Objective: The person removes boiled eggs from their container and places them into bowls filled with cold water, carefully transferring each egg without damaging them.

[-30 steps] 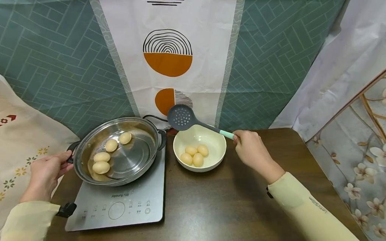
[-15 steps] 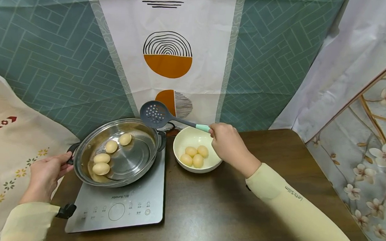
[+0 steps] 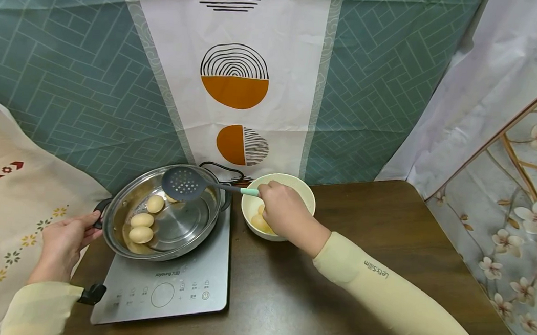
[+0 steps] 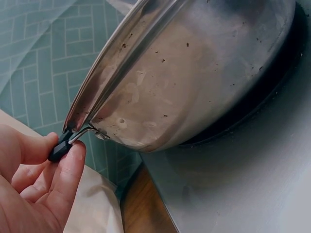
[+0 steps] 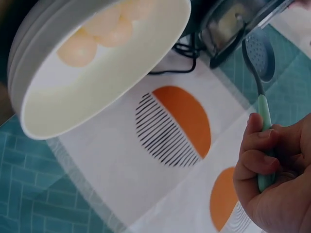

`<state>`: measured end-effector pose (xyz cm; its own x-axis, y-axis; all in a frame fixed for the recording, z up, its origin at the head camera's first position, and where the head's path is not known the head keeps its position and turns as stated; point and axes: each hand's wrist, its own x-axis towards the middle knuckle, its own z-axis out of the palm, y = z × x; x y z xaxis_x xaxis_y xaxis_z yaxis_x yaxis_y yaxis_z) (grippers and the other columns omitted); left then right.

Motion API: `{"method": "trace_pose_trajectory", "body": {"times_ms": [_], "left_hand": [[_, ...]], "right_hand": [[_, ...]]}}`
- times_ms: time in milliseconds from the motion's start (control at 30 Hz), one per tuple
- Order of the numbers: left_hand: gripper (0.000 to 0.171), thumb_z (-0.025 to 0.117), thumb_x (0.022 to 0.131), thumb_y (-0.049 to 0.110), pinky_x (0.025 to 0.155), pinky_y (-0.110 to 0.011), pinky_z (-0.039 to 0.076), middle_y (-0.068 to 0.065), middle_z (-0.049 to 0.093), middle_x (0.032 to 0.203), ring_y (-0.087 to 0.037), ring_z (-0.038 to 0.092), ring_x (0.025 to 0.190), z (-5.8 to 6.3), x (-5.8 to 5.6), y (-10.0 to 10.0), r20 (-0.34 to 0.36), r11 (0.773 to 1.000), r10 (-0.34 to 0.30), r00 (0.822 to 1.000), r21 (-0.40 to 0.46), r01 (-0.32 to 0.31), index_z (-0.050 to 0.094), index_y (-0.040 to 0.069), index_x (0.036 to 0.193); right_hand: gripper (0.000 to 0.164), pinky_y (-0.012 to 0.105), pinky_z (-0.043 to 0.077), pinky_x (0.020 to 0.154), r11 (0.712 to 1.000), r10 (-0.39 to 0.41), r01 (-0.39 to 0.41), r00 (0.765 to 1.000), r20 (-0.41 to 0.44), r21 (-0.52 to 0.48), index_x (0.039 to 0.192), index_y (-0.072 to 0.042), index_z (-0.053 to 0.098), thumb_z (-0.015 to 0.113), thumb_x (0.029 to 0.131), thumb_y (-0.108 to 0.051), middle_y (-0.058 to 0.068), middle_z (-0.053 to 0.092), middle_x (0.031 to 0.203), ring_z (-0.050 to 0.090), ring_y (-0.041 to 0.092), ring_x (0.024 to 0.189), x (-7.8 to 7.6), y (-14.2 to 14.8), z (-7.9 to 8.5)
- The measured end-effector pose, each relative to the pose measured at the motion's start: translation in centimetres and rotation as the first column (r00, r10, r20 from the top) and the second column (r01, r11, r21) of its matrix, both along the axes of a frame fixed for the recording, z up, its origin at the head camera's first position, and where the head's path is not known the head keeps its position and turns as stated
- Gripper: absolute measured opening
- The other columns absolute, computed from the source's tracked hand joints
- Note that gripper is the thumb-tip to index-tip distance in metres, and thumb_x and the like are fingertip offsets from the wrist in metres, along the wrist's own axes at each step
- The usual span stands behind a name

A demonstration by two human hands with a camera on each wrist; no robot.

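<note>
A steel two-handled pan (image 3: 186, 229) sits on the induction cooktop with several eggs (image 3: 141, 234) inside. My left hand (image 3: 63, 242) pinches its black side handle (image 4: 60, 148) between thumb and fingers. In my right hand (image 3: 289, 210) is a slotted skimmer; the fingers curl round its mint-green handle (image 5: 264, 111). The skimmer's grey perforated head (image 3: 184, 183) hangs over the far part of the pan and partly hides one egg. No egg lies on it. Below the right hand stands a cream bowl (image 3: 304, 187) with several eggs (image 5: 77, 48), partly covered by that hand in the head view.
The cooktop's control panel (image 3: 162, 295) faces the near side of the wooden table (image 3: 288, 302). A black cord (image 3: 222, 165) runs behind the pan and bowl. A patterned cloth (image 3: 255, 84) hangs at the back, with a floral panel (image 3: 504, 238) on the right.
My right hand has moved left with the skimmer, whose head has gone from above the bowl's left side to over the pan and lower. My left hand has stayed on the handle.
</note>
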<state>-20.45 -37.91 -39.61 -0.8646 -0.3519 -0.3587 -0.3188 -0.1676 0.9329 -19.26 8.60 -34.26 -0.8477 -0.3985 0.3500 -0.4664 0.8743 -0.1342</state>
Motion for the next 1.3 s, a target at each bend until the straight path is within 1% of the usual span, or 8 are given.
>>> {"method": "trace_pose_trajectory", "body": {"times_ms": [133, 233, 367, 500, 700, 833, 1033, 1300], "left_hand": [[0.011, 0.073, 0.081, 0.016, 0.055, -0.028, 0.059, 0.001, 0.07, 0.063, -0.015, 0.069, 0.055, 0.1, 0.0, 0.1, 0.002, 1.0, 0.002, 1.0, 0.0, -0.002, 0.074, 0.018, 0.07], [0.011, 0.073, 0.081, 0.016, 0.055, -0.028, 0.059, 0.001, 0.069, 0.063, -0.015, 0.069, 0.055, 0.1, 0.0, 0.1, 0.006, 1.0, 0.005, 1.0, -0.005, -0.005, 0.074, 0.018, 0.07], [0.01, 0.074, 0.08, 0.015, 0.056, -0.028, 0.059, 0.0, 0.069, 0.064, -0.015, 0.068, 0.055, 0.2, 0.0, 0.1, 0.009, 1.0, 0.006, 1.0, -0.01, -0.006, 0.074, 0.017, 0.07], [0.009, 0.074, 0.08, 0.015, 0.056, -0.028, 0.06, 0.0, 0.07, 0.064, -0.015, 0.069, 0.055, 0.2, 0.1, 0.1, 0.003, 1.0, 0.0, 1.0, 0.006, 0.0, 0.075, 0.017, 0.071], [0.008, 0.074, 0.08, 0.015, 0.056, -0.028, 0.06, 0.0, 0.07, 0.064, -0.015, 0.069, 0.056, 0.2, 0.3, 0.1, -0.003, 1.0, -0.002, 1.0, 0.025, 0.002, 0.075, 0.017, 0.072], [0.009, 0.074, 0.08, 0.016, 0.056, -0.028, 0.06, 0.0, 0.07, 0.064, -0.015, 0.069, 0.055, 0.3, 0.3, 0.2, 0.005, 1.0, -0.001, 1.0, 0.018, 0.001, 0.074, 0.017, 0.071], [0.009, 0.075, 0.08, 0.016, 0.056, -0.027, 0.06, 0.001, 0.07, 0.064, -0.015, 0.068, 0.055, 0.2, 0.2, 0.2, 0.016, 1.0, 0.002, 1.0, 0.014, -0.002, 0.075, 0.017, 0.07], [0.01, 0.074, 0.08, 0.016, 0.057, -0.028, 0.06, 0.001, 0.069, 0.065, -0.014, 0.068, 0.055, 0.2, 0.1, 0.2, 0.027, 1.0, 0.005, 1.0, -0.005, -0.005, 0.075, 0.018, 0.071]], "right_hand": [[0.007, 0.027, 0.048, 0.05, 0.998, 0.036, -0.035, 0.999, -0.025, 0.045, 0.087, -0.007, 0.06, 0.061, 0.08, -0.005, 0.003, 0.054, 0.072, 0.054, 0.016, 0.062, 0.4, -1.1, -0.4], [0.012, 0.027, 0.052, 0.053, 0.994, 0.065, -0.059, 0.996, -0.059, 0.096, 0.09, -0.007, 0.061, 0.064, 0.078, -0.008, 0.003, 0.056, 0.075, 0.056, 0.016, 0.066, 0.7, -2.0, -0.8], [0.015, 0.025, 0.055, 0.056, 0.984, 0.1, -0.082, 0.989, -0.111, 0.158, 0.09, -0.008, 0.061, 0.067, 0.077, -0.012, 0.002, 0.056, 0.076, 0.057, 0.014, 0.067, 1.0, -3.3, -1.2], [0.015, 0.023, 0.054, 0.054, 0.975, 0.129, -0.098, 0.98, -0.148, 0.2, 0.088, -0.008, 0.06, 0.067, 0.075, -0.012, 0.001, 0.055, 0.074, 0.057, 0.013, 0.066, 1.4, -4.5, -1.5], [0.007, 0.022, 0.051, 0.047, 0.966, 0.13, -0.089, 0.979, -0.159, 0.242, 0.086, -0.01, 0.061, 0.062, 0.079, -0.012, 0.0, 0.054, 0.072, 0.055, 0.012, 0.062, 1.7, -5.6, -2.0], [0.003, 0.023, 0.05, 0.047, 0.966, 0.131, -0.092, 0.98, -0.152, 0.243, 0.083, -0.01, 0.061, 0.061, 0.08, -0.01, 0.0, 0.055, 0.071, 0.055, 0.012, 0.061, 1.8, -5.9, -2.2], [0.006, 0.024, 0.052, 0.05, 0.967, 0.14, -0.111, 0.983, -0.116, 0.23, 0.084, -0.01, 0.062, 0.062, 0.078, -0.01, 0.001, 0.056, 0.072, 0.057, 0.013, 0.062, 1.9, -5.8, -2.3], [0.012, 0.027, 0.053, 0.053, 0.97, 0.133, -0.132, 0.991, 0.009, 0.204, 0.09, -0.011, 0.064, 0.065, 0.078, -0.013, 0.001, 0.059, 0.074, 0.058, 0.014, 0.065, 2.0, -5.3, -1.6]]}}
